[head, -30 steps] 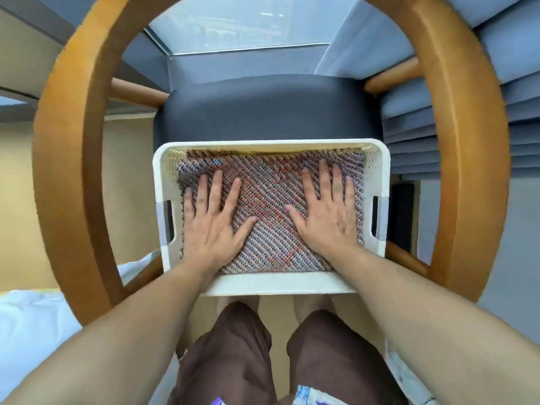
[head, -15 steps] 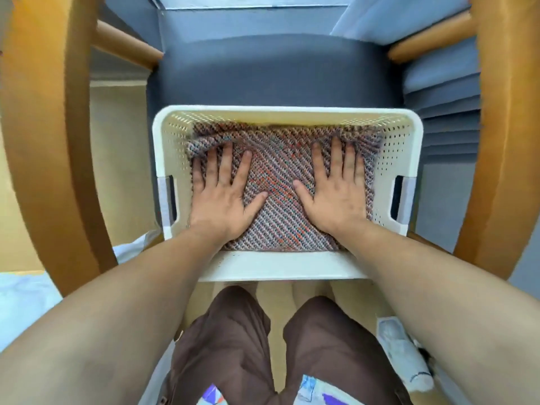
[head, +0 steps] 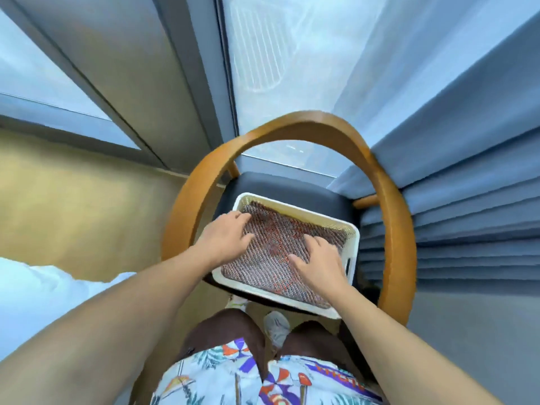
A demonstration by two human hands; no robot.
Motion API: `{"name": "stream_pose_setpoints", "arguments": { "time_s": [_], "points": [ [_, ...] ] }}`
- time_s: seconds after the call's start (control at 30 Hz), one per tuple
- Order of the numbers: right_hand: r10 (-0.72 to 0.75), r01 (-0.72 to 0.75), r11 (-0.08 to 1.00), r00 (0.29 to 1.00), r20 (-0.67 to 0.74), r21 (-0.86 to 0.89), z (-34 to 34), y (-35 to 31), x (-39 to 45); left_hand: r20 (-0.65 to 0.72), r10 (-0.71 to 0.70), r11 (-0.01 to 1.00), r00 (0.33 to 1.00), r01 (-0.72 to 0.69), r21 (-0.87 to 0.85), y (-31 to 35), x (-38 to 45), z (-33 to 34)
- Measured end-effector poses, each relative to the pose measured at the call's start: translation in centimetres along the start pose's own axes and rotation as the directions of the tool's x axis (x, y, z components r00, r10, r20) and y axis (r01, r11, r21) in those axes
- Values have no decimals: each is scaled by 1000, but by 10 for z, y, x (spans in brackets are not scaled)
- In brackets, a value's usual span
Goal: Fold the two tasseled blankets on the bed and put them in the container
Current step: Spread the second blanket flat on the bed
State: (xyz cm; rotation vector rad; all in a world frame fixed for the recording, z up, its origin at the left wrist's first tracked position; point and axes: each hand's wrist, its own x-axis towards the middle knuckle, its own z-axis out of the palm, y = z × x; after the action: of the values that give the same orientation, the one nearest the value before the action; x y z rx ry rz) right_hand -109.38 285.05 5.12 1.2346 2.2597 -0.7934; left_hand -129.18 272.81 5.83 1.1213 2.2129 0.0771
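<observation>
From the head camera, looking down past a patterned shirt (head: 263,378) and brown shorts (head: 233,325), one white perforated container (head: 285,301) sits on the dark padded seat (head: 295,187) of one chair, whose curved wooden armrest (head: 295,124) loops around it. Inside the container lies folded woven blanket fabric (head: 280,252) in a grey, red and white weave, filling the basket nearly wall to wall; only one top layer shows, so whether one or two blankets lie there cannot be told, and no tassels can be made out. Two bare hands are over it. The left hand (head: 225,239) rests palm down on the fabric near the far left corner, its fingers lightly bent and spread, the tips on the weave beside the container's wall; it grasps nothing that can be seen. The right hand (head: 318,264) lies on the fabric toward the right side, its fingers loosely curved with the thumb stretched leftward, pressing rather than pinching, though motion blur leaves the fingertips unclear. One pale shoe (head: 276,327) shows between the knees below the container. To the right hang blue pleated curtains (head: 455,200); behind the chair is a window (head: 292,54) with a grey frame, and white bedding (head: 43,293) edges in at the left.
</observation>
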Motion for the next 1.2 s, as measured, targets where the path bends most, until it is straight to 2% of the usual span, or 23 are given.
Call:
{"name": "stream_pose_setpoints", "arguments": {
  "time_s": [0.13, 0.27, 0.37, 0.43, 0.53, 0.67, 0.77, 0.87, 1.07, 1.2],
  "points": [
    [-224, 218, 974, 965, -137, -55, -41, -40, -19, -165, -139, 988, 977, 126, -86, -3, -64, -41],
    [-429, 419, 903, 890, -158, -89, -54, -90, -53, -283, -323, 939, 903, 269, -214, -14, -154, -59],
    [-582, 570, 812, 804, -119, -121, -44, -136, -93, -354, -473, 874, 807, 380, -302, -35, -235, -62],
    [-689, 672, 721, 721, -73, -169, -28, -168, -122, -397, -554, 827, 732, 432, -359, -53, -293, -60],
    [-810, 787, 567, 587, 9, -243, 1, -214, -176, -443, -682, 729, 582, 488, -480, -79, -384, -49],
    [-901, 889, 399, 426, 86, -227, 51, -263, -255, -436, -799, 601, 414, 530, -598, -108, -501, -16],
    [-932, 927, 297, 334, 141, -231, 102, -296, -312, -420, -859, 510, 292, 550, -661, -135, -586, 25],
    [-944, 946, 228, 273, 185, -232, 167, -320, -371, -371, -902, 429, 220, 550, -717, -165, -669, 80],
    [-891, 956, 185, 261, 372, -226, 299, -336, -470, -156, -982, 187, 102, 571, -800, -214, -819, 203],
    [-838, 948, 187, 290, 462, -255, 358, -348, -502, -15, -999, 35, 40, 585, -810, -238, -891, 278]
  ]
}}
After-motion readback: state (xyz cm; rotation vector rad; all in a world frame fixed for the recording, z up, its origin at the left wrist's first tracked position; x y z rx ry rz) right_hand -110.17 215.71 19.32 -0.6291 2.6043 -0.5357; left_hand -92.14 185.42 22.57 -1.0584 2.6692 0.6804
